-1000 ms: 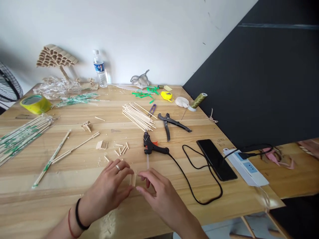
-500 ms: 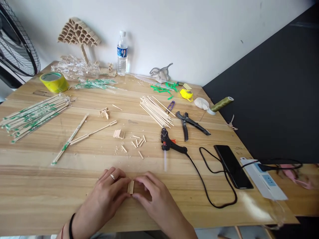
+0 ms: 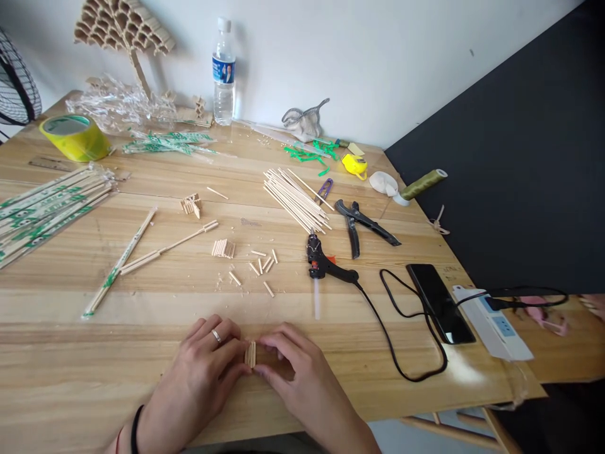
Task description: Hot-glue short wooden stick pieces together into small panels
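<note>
A small panel of short wooden sticks (image 3: 250, 355) lies side by side between my hands near the table's front edge. My left hand (image 3: 203, 369), with a ring and a black wrist band, pinches its left side. From the right, my right hand (image 3: 300, 372) holds the other side between thumb and fingers. Beyond them are loose short sticks (image 3: 268, 289) and a block of stacked short sticks (image 3: 224, 248). A black glue gun (image 3: 326, 260) with a clear glue stick lies to the right of these pieces.
Long sticks (image 3: 297, 200), black cutters (image 3: 366, 226) and a phone (image 3: 440, 304) lie on the table. The gun's cable loops at right beside a power strip (image 3: 494, 325). Wrapped sticks (image 3: 51, 205), yellow tape (image 3: 74, 137) and a bottle (image 3: 224, 75) stand or lie further left.
The camera view has shifted, so the far objects sit higher and further left. Both hands keep hold of the small stick panel, with hardly any change in their grip.
</note>
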Demonstrator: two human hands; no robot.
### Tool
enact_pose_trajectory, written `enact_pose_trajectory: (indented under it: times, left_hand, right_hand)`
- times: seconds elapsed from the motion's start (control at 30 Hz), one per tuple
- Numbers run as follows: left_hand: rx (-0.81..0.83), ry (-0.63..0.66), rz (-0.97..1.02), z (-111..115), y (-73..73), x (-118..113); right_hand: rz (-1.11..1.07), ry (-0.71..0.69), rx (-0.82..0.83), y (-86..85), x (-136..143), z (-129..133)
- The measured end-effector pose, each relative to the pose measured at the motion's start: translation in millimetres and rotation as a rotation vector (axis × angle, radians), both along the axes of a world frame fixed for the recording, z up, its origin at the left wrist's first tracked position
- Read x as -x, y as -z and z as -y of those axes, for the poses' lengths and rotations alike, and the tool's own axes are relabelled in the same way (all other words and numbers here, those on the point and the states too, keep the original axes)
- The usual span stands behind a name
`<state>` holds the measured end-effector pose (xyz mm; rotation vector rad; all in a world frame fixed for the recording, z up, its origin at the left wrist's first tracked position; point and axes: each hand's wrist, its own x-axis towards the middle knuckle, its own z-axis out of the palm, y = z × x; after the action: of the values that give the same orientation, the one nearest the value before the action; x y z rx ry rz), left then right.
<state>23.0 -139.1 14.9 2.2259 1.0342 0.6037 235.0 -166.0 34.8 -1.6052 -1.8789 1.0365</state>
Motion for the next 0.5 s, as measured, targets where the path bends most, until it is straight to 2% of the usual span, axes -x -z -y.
enact_pose_trajectory:
  times: [0.5]
  left_hand:
    - [-0.112, -0.028, -0.055, 3.1, -5.1, -5.4]
  right_hand:
    - [0.078, 0.014, 0.062, -10.1, 8.7, -10.0]
